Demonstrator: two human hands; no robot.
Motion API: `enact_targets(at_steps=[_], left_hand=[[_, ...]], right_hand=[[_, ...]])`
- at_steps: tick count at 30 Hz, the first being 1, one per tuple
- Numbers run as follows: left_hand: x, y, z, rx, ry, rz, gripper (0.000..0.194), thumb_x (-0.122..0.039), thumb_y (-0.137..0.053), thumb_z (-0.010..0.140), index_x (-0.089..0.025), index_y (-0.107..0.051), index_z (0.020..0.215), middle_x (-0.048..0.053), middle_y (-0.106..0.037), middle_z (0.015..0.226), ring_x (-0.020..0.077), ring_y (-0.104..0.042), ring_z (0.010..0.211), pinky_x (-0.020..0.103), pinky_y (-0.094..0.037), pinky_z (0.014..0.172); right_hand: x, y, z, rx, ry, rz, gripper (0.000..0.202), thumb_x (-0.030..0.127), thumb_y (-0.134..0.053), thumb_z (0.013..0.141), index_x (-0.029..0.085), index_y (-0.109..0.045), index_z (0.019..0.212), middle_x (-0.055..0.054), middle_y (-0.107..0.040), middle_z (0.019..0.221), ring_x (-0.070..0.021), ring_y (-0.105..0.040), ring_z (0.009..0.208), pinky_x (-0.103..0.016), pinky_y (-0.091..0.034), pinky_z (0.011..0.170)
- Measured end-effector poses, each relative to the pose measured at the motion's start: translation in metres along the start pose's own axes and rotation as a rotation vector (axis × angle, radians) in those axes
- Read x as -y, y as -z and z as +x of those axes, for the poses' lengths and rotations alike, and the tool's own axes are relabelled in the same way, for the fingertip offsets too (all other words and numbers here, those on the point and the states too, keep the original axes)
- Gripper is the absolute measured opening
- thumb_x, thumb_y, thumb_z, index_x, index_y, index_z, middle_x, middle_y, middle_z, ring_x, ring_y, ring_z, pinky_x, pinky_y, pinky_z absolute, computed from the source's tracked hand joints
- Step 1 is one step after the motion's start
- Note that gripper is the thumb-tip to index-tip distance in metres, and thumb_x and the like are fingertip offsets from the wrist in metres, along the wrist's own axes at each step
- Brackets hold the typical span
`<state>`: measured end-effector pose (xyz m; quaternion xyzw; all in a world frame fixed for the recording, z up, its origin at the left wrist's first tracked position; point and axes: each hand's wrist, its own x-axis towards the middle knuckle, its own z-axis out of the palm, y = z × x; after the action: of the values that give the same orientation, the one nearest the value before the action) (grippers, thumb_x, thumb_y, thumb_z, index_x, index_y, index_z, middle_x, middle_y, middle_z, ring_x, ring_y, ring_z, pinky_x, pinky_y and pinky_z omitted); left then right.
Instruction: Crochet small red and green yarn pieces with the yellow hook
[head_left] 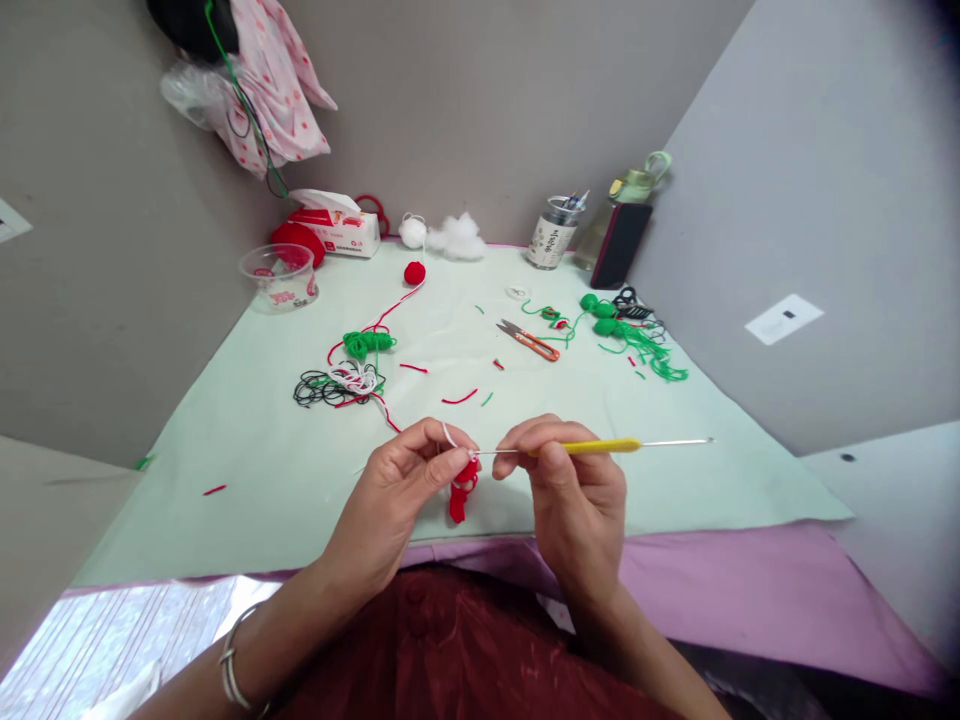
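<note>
The left hand (405, 482) pinches red crochet work (458, 502) showing just below its grip; the right hand (576, 500) grasps a double-ended, yellow-handled crochet hook (615, 446).

crochet hook (600, 446) showing smooth yellow plastic and shiny metal, red crochet piece (457, 503) looking woolly and matt, thread snips (537, 345) baring metal blades, clear plastic tub (279, 282) gleaming, stuffing (459, 238) looking fluffy, tissue box (352, 236) showing printed card, desk covering (292, 500) looking matt
</note>
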<state>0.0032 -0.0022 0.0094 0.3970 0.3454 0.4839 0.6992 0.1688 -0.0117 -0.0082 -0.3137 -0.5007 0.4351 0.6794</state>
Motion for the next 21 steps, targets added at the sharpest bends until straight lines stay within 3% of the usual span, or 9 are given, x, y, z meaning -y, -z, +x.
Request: enact_targets(at_steps=[8, 21], left_hand=[[0.0045, 0.0038, 0.0, -0.015, -0.035, 0.08, 0.013, -0.034, -0.083, 0.093, -0.023, -0.079, 0.087, -0.002, -0.07, 0.079, 0.0132, -0.06, 0.077, 0.023, -0.049, 0.073], [0.0043, 0.003, -0.0001, 0.001, -0.013, 0.033, 0.023, -0.039, -0.082, 0.092, -0.02, -0.079, 0.081, 0.0, -0.065, 0.075, 0.0149, -0.055, 0.072, 0.026, -0.048, 0.07]], right_hand=[[-0.0009, -0.0012, -0.0029, -0.017, 0.013, -0.01, 0.018, 0.033, -0.065, 0.107, 0.025, -0.079, 0.099, -0.002, -0.075, 0.09, -0.0155, -0.073, 0.074, -0.032, -0.06, 0.072], [0.0001, 0.0002, -0.0039, 0.052, 0.036, -0.01, 0.019, 0.03, -0.061, 0.108, 0.027, -0.08, 0.104, -0.002, -0.076, 0.088, -0.0171, -0.071, 0.078, -0.035, -0.058, 0.076]])
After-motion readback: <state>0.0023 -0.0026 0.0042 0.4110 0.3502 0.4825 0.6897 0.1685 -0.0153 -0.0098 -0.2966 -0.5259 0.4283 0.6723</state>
